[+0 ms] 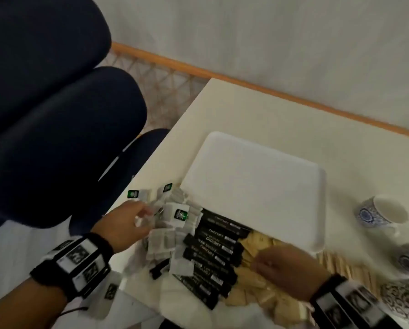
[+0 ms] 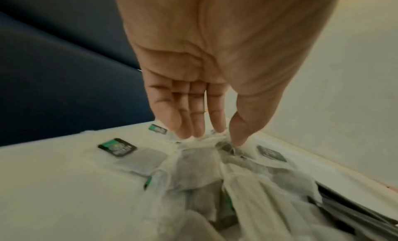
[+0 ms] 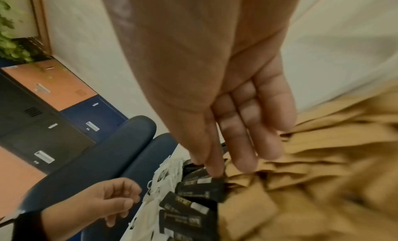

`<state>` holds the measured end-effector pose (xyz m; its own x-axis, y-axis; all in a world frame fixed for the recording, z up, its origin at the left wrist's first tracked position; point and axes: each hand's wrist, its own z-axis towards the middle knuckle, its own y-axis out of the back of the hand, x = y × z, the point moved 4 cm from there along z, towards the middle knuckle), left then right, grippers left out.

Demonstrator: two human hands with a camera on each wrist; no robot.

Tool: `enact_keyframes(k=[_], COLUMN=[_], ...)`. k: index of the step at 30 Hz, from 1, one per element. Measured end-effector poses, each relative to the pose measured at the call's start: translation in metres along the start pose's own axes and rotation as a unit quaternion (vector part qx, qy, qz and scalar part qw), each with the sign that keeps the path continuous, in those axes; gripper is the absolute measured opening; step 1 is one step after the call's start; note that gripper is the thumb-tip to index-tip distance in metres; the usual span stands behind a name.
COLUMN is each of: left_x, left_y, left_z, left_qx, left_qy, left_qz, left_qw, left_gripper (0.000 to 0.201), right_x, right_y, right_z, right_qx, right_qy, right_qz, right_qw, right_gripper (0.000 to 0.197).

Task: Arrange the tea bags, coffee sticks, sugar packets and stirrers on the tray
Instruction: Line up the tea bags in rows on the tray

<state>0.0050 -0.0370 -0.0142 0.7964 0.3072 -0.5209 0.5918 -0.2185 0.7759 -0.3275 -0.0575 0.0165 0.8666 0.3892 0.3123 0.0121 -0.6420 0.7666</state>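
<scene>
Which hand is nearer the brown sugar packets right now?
Right. The right hand rests on the sugar packets, fingertips at their edge beside the black coffee sticks. The left hand is beyond the sticks, at the tea bags.

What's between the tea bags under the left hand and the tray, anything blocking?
Nothing visible. The tea bags lie against the near-left edge of the tray, whose surface is bare. The left hand is already on them.
</scene>
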Motion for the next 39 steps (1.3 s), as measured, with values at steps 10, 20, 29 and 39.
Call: enact_keyframes(k=[10, 20, 29, 39], left_x=[-0.006, -0.001, -0.004, -0.004], left_y=[-0.014, -0.024, -0.025, -0.010], left_z=[0.025, 0.028, 0.028, 0.041], left_qx=[0.022, 0.016, 0.019, 0.124], left_qy=[0.008, -0.024, -0.014, -0.003], left_qz=[-0.040, -0.087, -0.082, -0.171], left_qw=[0.999, 0.996, 0.996, 0.977], left_gripper=[0.067, 0.064, 0.059, 0.027], right_x=[0.069, 0.097, 0.111, 0.084], right_y=[0.018, 0.008, 0.006, 0.029], right_z=[0.105, 0.138, 0.143, 0.135], right_qx=[-0.131, -0.114, -0.079, -0.053], right_qy=[0.029, -0.036, -0.016, -0.021], right_qz=[0.060, 0.025, 0.035, 0.267], right_qw=[0.989, 0.992, 0.996, 0.962], right_gripper=[0.032, 0.081, 0.052, 0.023])
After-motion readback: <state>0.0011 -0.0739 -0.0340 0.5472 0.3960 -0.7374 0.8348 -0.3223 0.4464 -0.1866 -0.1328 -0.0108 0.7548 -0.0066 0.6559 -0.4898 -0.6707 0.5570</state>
